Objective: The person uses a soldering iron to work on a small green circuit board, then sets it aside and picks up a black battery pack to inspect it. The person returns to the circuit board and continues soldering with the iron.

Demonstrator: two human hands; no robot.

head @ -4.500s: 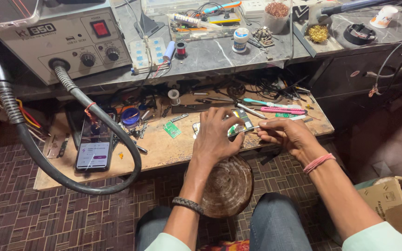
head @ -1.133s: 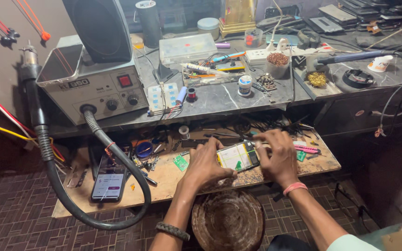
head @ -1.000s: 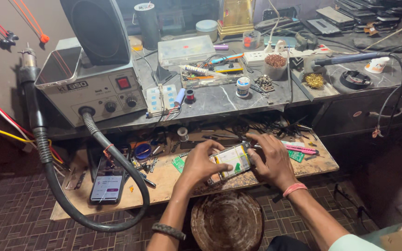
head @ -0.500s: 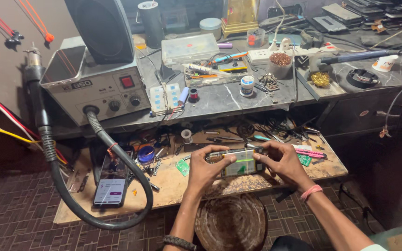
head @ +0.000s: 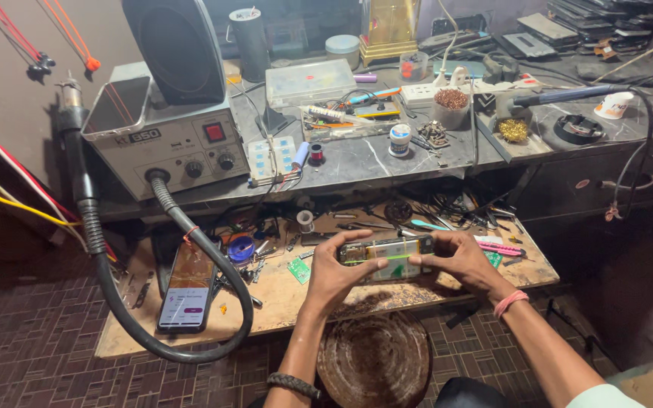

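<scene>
Both hands (head: 341, 272) (head: 462, 261) grip opened phone (head: 387, 253), edges hidden

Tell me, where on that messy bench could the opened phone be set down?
Bare wood shows on the lower shelf between the black hose and the left hand. Behind the opened phone tools crowd the shelf; the grey top has a small bare patch.

On your wooden shelf (head: 281, 302) a lit smartphone (head: 187, 291) lies inside the black hose (head: 190, 249) loop; the grey hot-air station (head: 164, 136) stands above.
</scene>
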